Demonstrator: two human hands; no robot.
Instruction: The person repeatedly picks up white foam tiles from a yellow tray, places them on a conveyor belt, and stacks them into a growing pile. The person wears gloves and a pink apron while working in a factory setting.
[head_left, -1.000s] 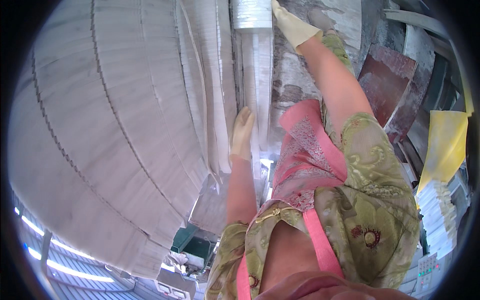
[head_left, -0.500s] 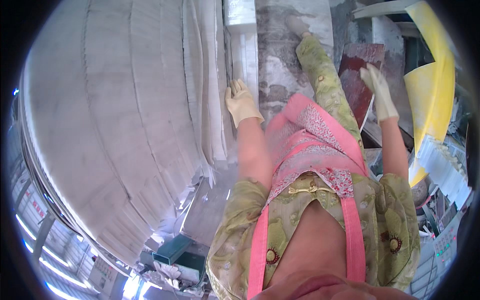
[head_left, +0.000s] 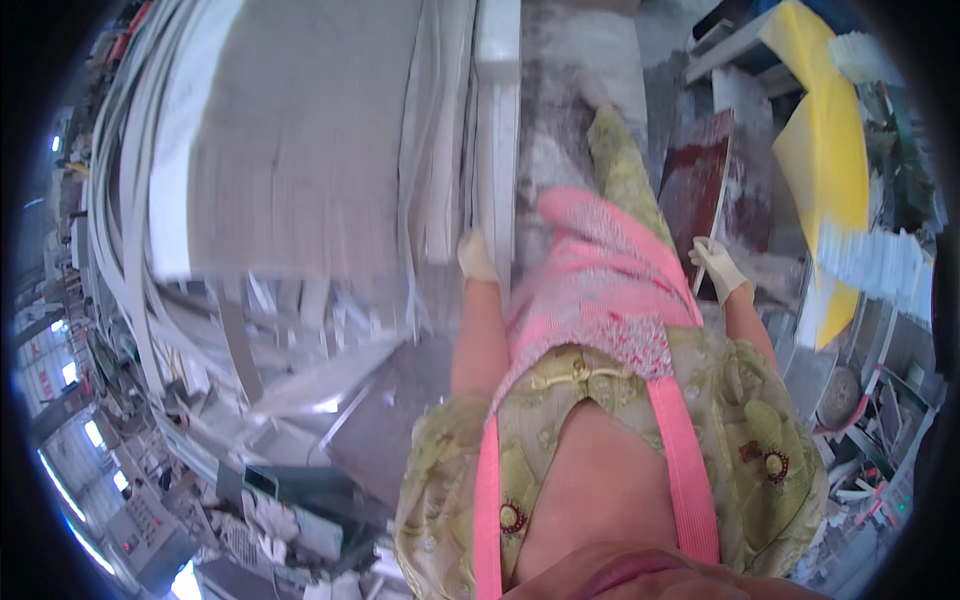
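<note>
Both my hands wear pale cream gloves. My left hand is by the near end of a long white beam-like piece, beside the big stack of grey-white sheets. Its fingers are smeared and partly turned away, so I cannot make out their grip. My right hand has its fingers curled at the pale edge of a dark red board, which stands tilted on my right.
Curved yellow sheet rises at the right, with white corrugated pieces beside it. Loose strips and scraps lie below the stack. A control box stands at the lower left. My leg stretches forward over the stained floor.
My right hand has come down and inward, from open above the dark red board to curled at its edge. My left hand has drawn back toward me. The view has shifted, showing more scraps.
</note>
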